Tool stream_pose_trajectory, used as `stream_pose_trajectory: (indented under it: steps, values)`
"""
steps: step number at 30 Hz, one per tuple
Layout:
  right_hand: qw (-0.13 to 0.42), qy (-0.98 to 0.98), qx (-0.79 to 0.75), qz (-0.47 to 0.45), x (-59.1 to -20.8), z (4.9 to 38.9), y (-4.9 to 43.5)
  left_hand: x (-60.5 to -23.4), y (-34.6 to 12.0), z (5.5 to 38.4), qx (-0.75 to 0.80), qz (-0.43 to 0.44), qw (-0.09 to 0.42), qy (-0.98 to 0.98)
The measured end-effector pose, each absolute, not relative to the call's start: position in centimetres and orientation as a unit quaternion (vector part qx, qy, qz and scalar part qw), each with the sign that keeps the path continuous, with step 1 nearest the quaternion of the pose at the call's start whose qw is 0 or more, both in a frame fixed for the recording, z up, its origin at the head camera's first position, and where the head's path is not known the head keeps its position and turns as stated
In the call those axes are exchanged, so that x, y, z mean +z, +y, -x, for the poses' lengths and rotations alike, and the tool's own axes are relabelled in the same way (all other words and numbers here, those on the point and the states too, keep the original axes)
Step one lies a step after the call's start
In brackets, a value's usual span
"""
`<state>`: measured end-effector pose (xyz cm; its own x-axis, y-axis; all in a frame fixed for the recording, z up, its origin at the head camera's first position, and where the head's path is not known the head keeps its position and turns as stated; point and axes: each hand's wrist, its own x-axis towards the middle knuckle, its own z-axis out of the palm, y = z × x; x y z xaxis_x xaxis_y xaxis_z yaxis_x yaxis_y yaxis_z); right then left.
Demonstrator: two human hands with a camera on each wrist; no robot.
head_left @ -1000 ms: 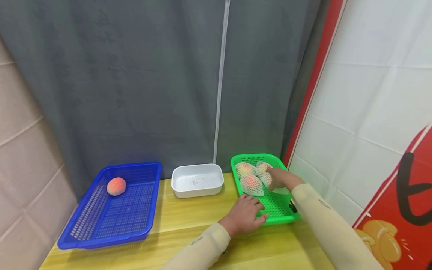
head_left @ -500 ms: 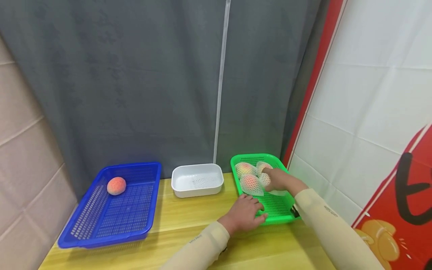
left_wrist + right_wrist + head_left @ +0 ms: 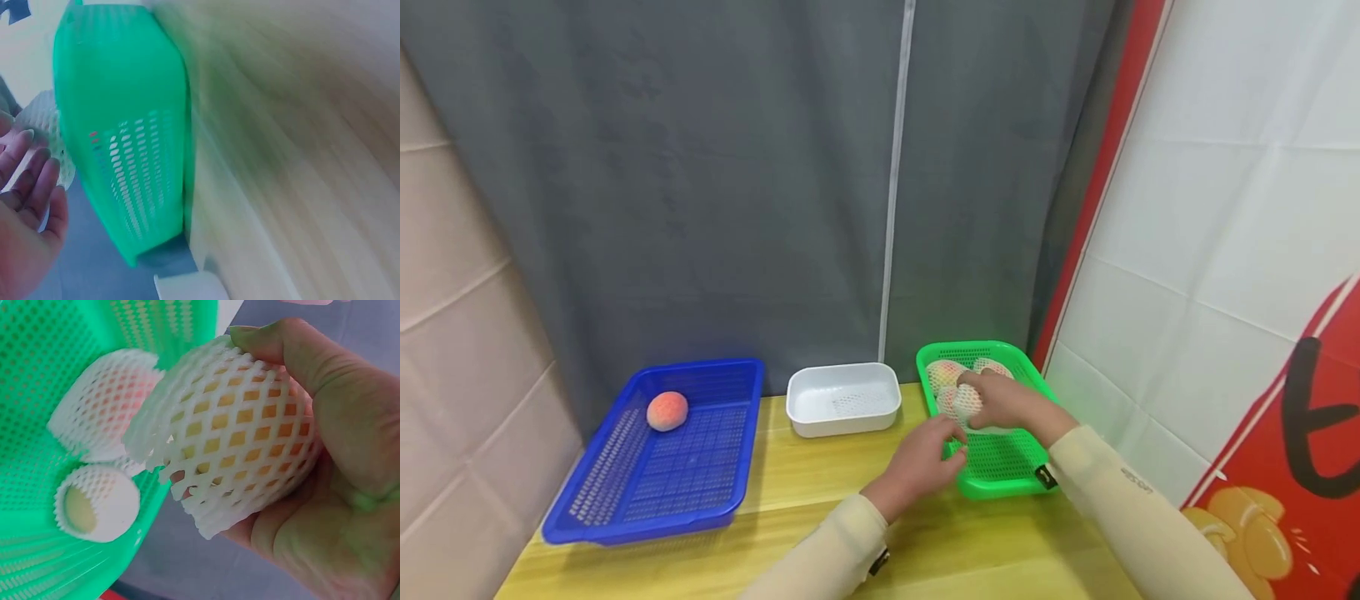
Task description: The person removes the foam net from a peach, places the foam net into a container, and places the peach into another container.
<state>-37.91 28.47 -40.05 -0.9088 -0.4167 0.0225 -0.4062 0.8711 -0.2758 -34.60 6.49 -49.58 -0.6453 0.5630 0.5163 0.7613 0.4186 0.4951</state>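
Note:
My right hand (image 3: 1011, 402) grips a peach (image 3: 244, 425) in a white foam net, thumb on one side and fingers round the other. It holds the peach over the left part of the green basket (image 3: 1000, 487). Other netted peaches lie in that basket, including one peach (image 3: 109, 403) on its side and another peach (image 3: 94, 503) showing an end of its net. My left hand (image 3: 923, 460) hovers just outside the basket's left rim, fingers loosely bent and holding nothing. In the left wrist view its fingers (image 3: 37, 178) are close to a netted peach, apparently without touching it.
A blue basket (image 3: 741, 467) stands at the left with one bare peach (image 3: 667, 411) inside. Between the two baskets sits a white plastic tray (image 3: 842, 427). Behind them hangs a grey curtain (image 3: 700, 183), and a white wall panel (image 3: 1195, 208) stands on the right.
My right hand has lifted a netted peach and moved it left across the basket. The left hand has drawn off the basket's rim, slightly left. The view has shifted a little.

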Motion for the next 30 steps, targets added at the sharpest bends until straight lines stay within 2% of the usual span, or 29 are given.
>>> stream_pose_trajectory:
  steps: [6,16,30]
  values:
    - [0.005,0.962,-0.141,0.234,-39.8,37.1,26.5,-48.8,3.3,34.2,-0.385,0.337,0.116,-0.851]
    - [-0.022,0.943,-0.149,0.297,-39.6,35.8,23.0,-46.8,-4.4,33.8,-0.409,0.247,0.168,-0.862]
    - [-0.003,0.921,-0.164,0.354,-40.1,34.8,17.6,-47.2,-10.3,31.4,-0.468,0.167,0.167,-0.852]
